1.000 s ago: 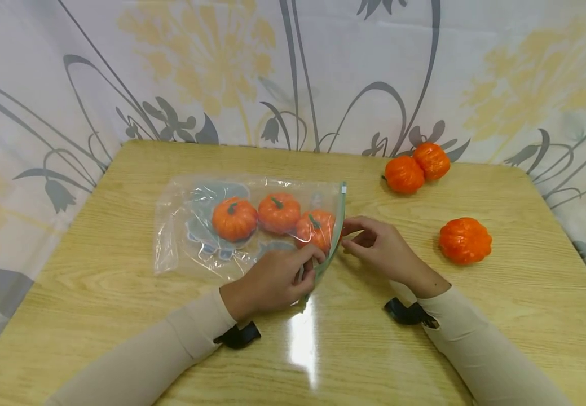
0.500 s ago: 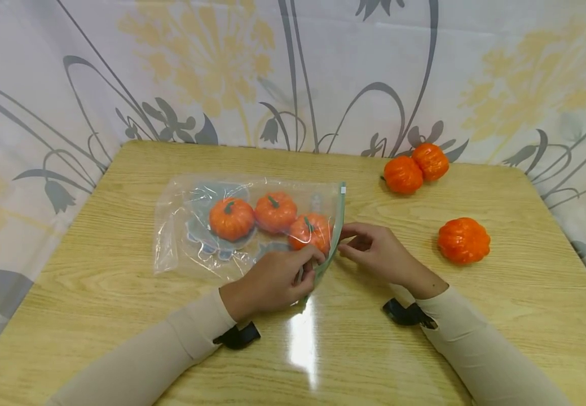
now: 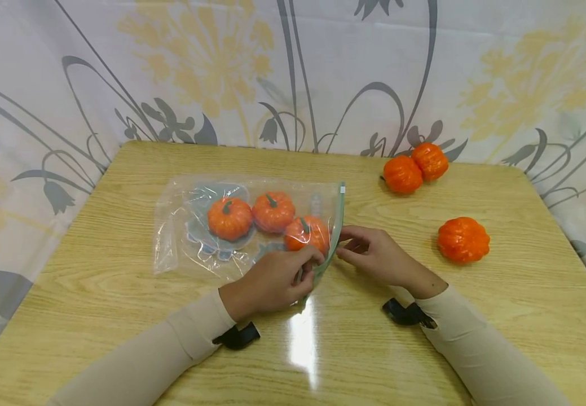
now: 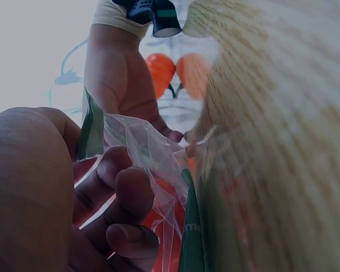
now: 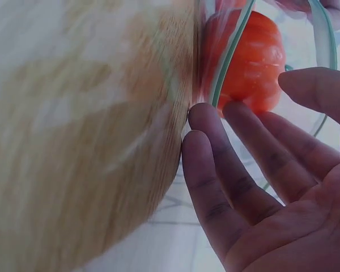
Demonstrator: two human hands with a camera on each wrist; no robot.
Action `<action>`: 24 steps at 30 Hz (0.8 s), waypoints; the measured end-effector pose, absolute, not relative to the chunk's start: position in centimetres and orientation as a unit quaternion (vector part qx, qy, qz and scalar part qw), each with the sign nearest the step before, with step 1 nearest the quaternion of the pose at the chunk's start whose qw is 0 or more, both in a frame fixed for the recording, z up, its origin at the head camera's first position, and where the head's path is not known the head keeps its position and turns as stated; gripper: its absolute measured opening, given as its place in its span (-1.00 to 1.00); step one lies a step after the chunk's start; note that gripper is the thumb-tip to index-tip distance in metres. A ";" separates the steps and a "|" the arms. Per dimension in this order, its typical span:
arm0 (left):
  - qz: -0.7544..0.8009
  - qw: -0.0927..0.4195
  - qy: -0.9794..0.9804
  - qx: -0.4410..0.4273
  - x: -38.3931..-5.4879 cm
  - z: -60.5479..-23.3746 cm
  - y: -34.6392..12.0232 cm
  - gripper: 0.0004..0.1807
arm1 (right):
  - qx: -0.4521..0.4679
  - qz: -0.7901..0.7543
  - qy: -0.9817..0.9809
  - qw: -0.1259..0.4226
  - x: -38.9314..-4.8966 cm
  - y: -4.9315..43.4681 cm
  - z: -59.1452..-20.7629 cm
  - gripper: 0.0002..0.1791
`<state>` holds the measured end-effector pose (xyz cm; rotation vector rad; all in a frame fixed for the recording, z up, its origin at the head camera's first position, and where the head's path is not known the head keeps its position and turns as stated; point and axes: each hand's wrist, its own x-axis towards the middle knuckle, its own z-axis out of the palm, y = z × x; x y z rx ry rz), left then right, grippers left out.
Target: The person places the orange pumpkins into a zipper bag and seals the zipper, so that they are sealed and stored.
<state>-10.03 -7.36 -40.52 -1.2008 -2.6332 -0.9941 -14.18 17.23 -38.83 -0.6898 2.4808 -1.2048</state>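
Note:
A clear zip bag (image 3: 191,262) with a green-edged mouth lies flat on the table, printed in pale blue. Inside it are three small orange pumpkins, the nearest pumpkin (image 3: 305,232) just within the mouth. My left hand (image 3: 274,282) grips the bag's upper edge at the near end of the mouth, lifting it off the lower edge in the left wrist view. At the mouth my right hand (image 3: 379,256) has its fingers (image 5: 238,187) extended, tips against the nearest pumpkin (image 5: 255,62) between the two green edges.
Two orange pumpkins (image 3: 403,175) sit touching each other at the table's back right. Another pumpkin (image 3: 463,240) rests to the right of my right hand. Patterned cloth (image 3: 323,73) hangs behind the wooden table (image 3: 120,316).
The nearest pumpkin has slid left, further into the bag, and the other two have shifted slightly left. My right fingers have followed it to the mouth; the left hand stays put.

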 end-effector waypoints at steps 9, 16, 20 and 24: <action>-0.319 0.038 -0.862 -0.392 -10.0 -40.5 -7.4 -0.76 | -0.244 -0.420 0.867 0.113 -14.3 17.4 -38.9 -0.66; -0.320 0.031 -0.862 -0.391 -10.0 -40.4 -7.4 -0.76 | -0.243 -0.394 0.884 0.068 -14.4 17.5 -38.7 -0.71; -0.319 0.029 -0.863 -0.391 -10.0 -40.3 -7.4 -0.76 | -0.239 -0.386 0.890 0.051 -14.6 17.6 -38.5 -0.73; -0.319 0.025 -0.864 -0.389 -10.0 -40.3 -7.4 -0.76 | -0.231 -0.381 0.894 0.038 -14.7 17.9 -38.4 -0.75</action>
